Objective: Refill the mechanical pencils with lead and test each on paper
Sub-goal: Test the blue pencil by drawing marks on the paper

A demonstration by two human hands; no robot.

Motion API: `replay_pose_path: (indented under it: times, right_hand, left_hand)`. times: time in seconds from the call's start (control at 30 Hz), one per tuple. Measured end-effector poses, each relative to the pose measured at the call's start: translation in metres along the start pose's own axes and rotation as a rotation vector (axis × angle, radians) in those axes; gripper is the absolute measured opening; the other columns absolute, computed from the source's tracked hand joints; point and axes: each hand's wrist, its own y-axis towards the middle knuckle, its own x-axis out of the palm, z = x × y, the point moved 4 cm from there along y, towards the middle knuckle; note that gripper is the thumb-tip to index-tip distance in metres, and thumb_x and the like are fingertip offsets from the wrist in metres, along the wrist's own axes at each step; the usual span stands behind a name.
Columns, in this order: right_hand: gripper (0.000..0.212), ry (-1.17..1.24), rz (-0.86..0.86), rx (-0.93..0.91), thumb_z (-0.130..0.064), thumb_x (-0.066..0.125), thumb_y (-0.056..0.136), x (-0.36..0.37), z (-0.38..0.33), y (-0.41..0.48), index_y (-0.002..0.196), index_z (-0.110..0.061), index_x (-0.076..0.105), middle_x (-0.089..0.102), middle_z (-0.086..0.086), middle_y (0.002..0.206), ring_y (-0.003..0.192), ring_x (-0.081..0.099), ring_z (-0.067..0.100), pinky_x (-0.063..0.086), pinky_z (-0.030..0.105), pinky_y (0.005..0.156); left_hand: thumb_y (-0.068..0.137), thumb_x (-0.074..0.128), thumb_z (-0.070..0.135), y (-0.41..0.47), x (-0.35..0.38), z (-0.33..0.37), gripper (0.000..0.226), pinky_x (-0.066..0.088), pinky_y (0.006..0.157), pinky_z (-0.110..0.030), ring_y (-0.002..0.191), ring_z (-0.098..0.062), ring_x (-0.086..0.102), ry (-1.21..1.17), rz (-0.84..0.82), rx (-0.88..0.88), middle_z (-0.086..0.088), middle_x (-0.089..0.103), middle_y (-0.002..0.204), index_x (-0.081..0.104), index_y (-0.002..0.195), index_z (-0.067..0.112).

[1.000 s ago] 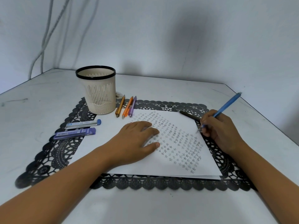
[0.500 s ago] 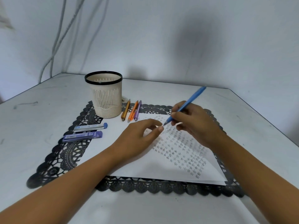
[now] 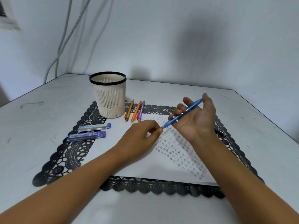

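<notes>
My right hand (image 3: pixel 198 125) grips a blue mechanical pencil (image 3: pixel 182 114) above the white paper (image 3: pixel 142 164). Its palm is turned toward me and its thumb sits on the pencil's far end. The pencil slants down to the left. My left hand (image 3: pixel 140 138) has its fingers curled, with thumb and forefinger pinched at the pencil's tip. Rows of small pencilled stars cover the right part of the paper. A gold pencil (image 3: pixel 129 110), an orange pencil (image 3: pixel 136 112) and a purple pencil (image 3: pixel 141 110) lie side by side beyond the paper.
A cream slotted cup (image 3: pixel 110 101) with a black rim stands at the back left. Two lead cases, a clear one (image 3: pixel 94 126) and a purple one (image 3: pixel 86 136), lie left of the paper on the black lace mat (image 3: pixel 68 152). A dark pen (image 3: pixel 220 132) lies behind my right wrist.
My right hand lifted the blue pencil off the paper's right edge, carried it left and turned palm-up. My left hand rose from lying flat on the paper and closed on the pencil's tip.
</notes>
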Motion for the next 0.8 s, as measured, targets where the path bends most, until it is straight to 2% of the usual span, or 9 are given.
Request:
replay_pose_path:
  times: [0.17,0.4,0.57,0.67,0.8]
  right_hand:
    - [0.046,0.103,-0.059,0.017,-0.052,0.032,0.085,-0.005,-0.004,-0.002,0.065,-0.012,0.044,0.027,-0.001,0.054,0.046,0.027,0.013,0.024,0.025,0.052]
    - [0.047,0.105,-0.12,0.029,-0.051,0.029,0.084,-0.01,-0.009,-0.005,0.061,-0.013,0.044,0.025,-0.001,0.056,0.047,0.025,0.012,0.022,0.025,0.052]
    - [0.041,0.049,-0.117,0.004,-0.044,0.033,0.076,-0.013,-0.011,-0.006,0.051,-0.013,0.04,0.022,-0.002,0.049,0.042,0.021,0.011,0.022,0.022,0.046]
    - [0.035,0.038,-0.103,-0.01,-0.042,0.036,0.069,-0.014,-0.011,-0.007,0.048,-0.013,0.036,0.021,-0.002,0.045,0.039,0.018,0.011,0.019,0.021,0.046]
    - [0.036,0.05,-0.085,-0.013,-0.041,0.035,0.07,-0.016,-0.012,-0.005,0.046,-0.014,0.035,0.021,-0.002,0.043,0.038,0.018,0.01,0.018,0.02,0.047]
  left_hand:
    - [0.09,0.053,0.03,-0.002,0.004,0.003,0.015,0.036,0.07,-0.008,0.087,0.003,0.051,-0.011,-0.044,0.035,0.011,0.062,0.089,0.064,0.092,0.021]
    - [0.089,0.054,0.025,-0.002,0.005,0.005,0.014,0.04,0.079,-0.015,0.09,0.001,0.052,-0.028,-0.09,0.101,0.01,0.064,0.097,0.065,0.096,0.021]
    - [0.089,0.055,0.027,-0.004,0.008,0.004,0.013,0.039,0.078,-0.012,0.093,0.002,0.051,0.009,-0.134,0.19,0.013,0.062,0.095,0.066,0.096,0.023]
    - [0.088,0.052,0.033,-0.005,0.01,0.006,0.018,0.043,0.079,-0.02,0.092,-0.001,0.052,0.036,-0.165,0.217,0.011,0.063,0.096,0.065,0.097,0.025]
    - [0.089,0.055,0.03,-0.006,0.008,0.007,0.016,0.045,0.08,-0.025,0.093,-0.003,0.052,0.043,-0.169,0.228,0.01,0.063,0.099,0.065,0.101,0.024]
